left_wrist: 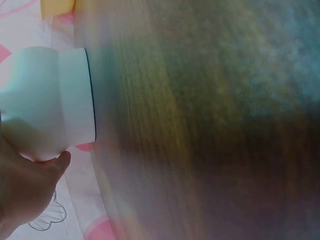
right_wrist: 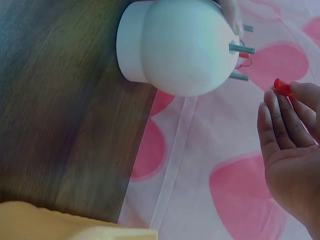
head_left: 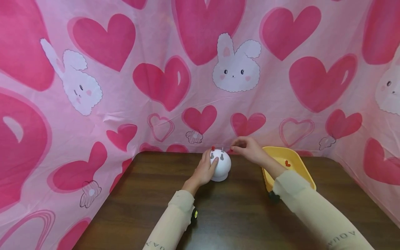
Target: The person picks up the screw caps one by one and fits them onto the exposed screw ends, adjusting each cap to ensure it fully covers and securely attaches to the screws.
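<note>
A white ball-shaped stand (head_left: 223, 168) on a narrower round base rests on the dark wooden table. Threaded metal bolts (right_wrist: 243, 49) stick out of its upper part, and a small red cap (head_left: 213, 148) covers one at the back left. My left hand (head_left: 203, 171) holds the ball from its left side, thumb across the front; its far fingers are mostly hidden behind the ball. To the right of the bolts, my right hand (head_left: 251, 151) pinches another small red cap (right_wrist: 282, 87) between thumb and index finger. In the right wrist view its other fingers extend below that cap.
A yellow tray (head_left: 308, 176) stands at the right, partly behind the right forearm, with a few red pieces (head_left: 288, 163) in it. Behind the table's (head_left: 140, 201) far edge hangs a pink cloth (head_left: 200, 97) printed with hearts and rabbits.
</note>
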`<state>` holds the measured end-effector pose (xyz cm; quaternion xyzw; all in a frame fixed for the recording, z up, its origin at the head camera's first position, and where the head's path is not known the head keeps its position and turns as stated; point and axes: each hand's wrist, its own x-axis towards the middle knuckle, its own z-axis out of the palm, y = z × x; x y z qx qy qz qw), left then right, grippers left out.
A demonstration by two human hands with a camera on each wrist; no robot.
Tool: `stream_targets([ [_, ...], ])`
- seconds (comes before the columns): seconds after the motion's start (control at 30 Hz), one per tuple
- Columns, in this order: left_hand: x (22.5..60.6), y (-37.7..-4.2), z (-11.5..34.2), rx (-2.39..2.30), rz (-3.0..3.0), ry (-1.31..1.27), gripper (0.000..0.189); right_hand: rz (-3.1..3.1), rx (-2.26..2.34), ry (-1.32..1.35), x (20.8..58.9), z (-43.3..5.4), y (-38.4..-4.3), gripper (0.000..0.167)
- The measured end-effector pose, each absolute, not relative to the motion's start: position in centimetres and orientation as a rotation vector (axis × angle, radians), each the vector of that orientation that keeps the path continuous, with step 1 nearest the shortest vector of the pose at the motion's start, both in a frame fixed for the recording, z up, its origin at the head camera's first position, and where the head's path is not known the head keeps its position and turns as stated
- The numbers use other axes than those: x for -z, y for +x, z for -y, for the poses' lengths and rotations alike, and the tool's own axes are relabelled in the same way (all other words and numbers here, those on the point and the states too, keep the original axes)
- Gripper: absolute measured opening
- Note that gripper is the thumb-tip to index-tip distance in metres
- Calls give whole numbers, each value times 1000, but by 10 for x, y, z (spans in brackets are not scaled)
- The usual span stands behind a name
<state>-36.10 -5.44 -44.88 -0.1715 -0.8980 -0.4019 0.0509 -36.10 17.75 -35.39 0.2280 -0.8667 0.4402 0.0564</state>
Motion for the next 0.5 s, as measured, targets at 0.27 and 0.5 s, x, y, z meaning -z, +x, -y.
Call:
stream_targets([
  [0.27, 449, -360, 54, 1237, 2723, -526, 67, 2597, -1371, 716, 352, -164, -359, 18],
  [0.5, 449, -361, 54, 1239, 2728, -527, 67, 2538, -1441, 766, 351, -154, -363, 14],
])
